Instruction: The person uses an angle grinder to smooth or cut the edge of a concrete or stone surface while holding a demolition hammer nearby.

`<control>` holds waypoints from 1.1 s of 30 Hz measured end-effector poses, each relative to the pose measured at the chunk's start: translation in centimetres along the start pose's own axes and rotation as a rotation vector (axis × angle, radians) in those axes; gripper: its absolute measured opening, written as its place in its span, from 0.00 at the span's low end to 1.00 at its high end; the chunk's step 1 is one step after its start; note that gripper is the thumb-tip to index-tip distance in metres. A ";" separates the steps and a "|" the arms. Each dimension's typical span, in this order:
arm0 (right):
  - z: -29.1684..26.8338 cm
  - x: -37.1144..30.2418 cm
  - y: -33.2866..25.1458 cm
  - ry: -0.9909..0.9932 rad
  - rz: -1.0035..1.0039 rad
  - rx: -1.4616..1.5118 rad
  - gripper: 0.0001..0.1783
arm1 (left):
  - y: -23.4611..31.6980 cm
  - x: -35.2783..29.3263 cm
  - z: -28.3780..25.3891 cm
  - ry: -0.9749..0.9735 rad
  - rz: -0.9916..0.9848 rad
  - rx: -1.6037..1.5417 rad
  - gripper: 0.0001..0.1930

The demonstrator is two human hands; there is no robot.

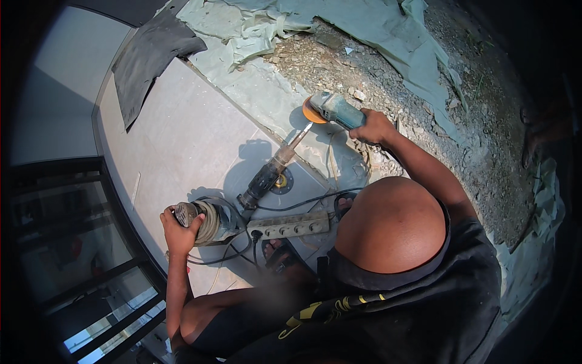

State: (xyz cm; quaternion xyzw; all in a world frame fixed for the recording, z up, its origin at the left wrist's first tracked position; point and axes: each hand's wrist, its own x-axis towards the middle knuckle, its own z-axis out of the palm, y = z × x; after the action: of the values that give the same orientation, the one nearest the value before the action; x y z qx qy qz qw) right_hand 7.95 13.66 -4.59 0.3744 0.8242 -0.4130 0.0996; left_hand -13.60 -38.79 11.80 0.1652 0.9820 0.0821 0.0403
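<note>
Item 1: angle grinder (345, 115), teal and dark, upper centre of the frame. Long axis slopes from upper left to lower right; the head, with its orange disc (310, 111), points to the upper left, the body end to the lower right.

Item 2: right hand (374, 127), fingers closed around the rear of the grinder body, the forearm entering from the right.

Item 3: hammer tool (267, 176), dark and dusty, lying on the floor at the centre. Long axis diagonal, rear end to the lower left; its pointed chisel (301, 134) aims to the upper right, the tip at the lower edge of the disc. Contact between tip and disc: cannot tell.

Item 4: corded tool (185, 212), with a vented round end, left of centre; a pale cord (209, 225) is coiled around it. The vented end faces left.

Item 5: left hand (178, 235), curled about that vented end, thumb and fingers on opposite sides.

Item 6: power strip (290, 227), pale and dusty, lying nearly level below the hammer tool, one dark plug (256, 235) at its left end.

Item 7: bare knee (394, 224), right of centre.

Surroundings: tiled floor (176, 127), left and centre; pale green sheeting (388, 36), upper part; stony rubble (467, 182), right.
</note>
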 end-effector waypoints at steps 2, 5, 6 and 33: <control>0.1 -0.2 -0.1 -0.001 -0.004 0.009 0.39 | 0.0 0.0 0.0 -0.003 -0.004 0.009 0.43; 0.1 -0.2 0.0 0.000 -0.005 0.015 0.38 | -0.2 0.1 0.1 0.000 -0.001 0.019 0.43; 0.1 -0.1 0.0 0.000 -0.001 0.011 0.38 | -0.3 0.1 0.2 0.005 0.006 0.020 0.43; -0.3 0.3 -0.4 -0.085 0.035 -0.008 0.45 | -0.5 0.2 0.2 0.013 0.028 0.020 0.43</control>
State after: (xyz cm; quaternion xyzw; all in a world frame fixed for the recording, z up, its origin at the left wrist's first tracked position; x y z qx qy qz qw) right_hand 7.56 13.89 -4.31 0.3704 0.8143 -0.4234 0.1432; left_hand -13.87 -39.14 11.49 0.1790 0.9806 0.0739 0.0311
